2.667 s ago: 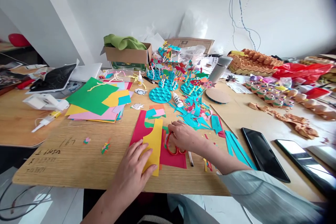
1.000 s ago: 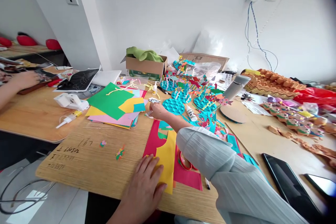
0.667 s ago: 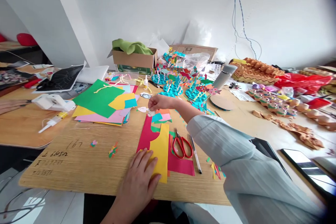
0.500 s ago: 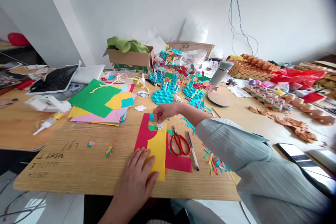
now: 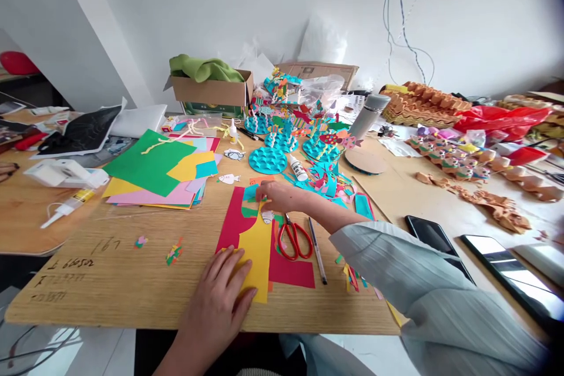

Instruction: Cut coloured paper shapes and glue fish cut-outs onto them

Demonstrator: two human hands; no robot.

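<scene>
My left hand [image 5: 220,288] lies flat with its fingers spread on the near end of a yellow paper sheet [image 5: 258,247]. Its palm faces down. At the far end of that sheet, my right hand [image 5: 272,195] has its fingers bent together over the paper, and what they hold, if anything, is hidden. A small white paper fish [image 5: 267,217] lies just below those fingers. Red paper [image 5: 293,270] shows under and beside the yellow sheet. Red-handled scissors [image 5: 294,239] and a pen [image 5: 318,251] lie to the right.
Stacked coloured paper [image 5: 145,167] is at the left. A glue bottle [image 5: 298,168] and blue discs [image 5: 267,160] are beyond my right hand. Phones [image 5: 436,247] lie at the right, near my sleeve. Paper scraps [image 5: 175,252] lie at the near left.
The view has shifted, so most things appear further left. My right hand has changed its bend slightly, and more of the glue bottle shows. My left hand stays on the yellow sheet.
</scene>
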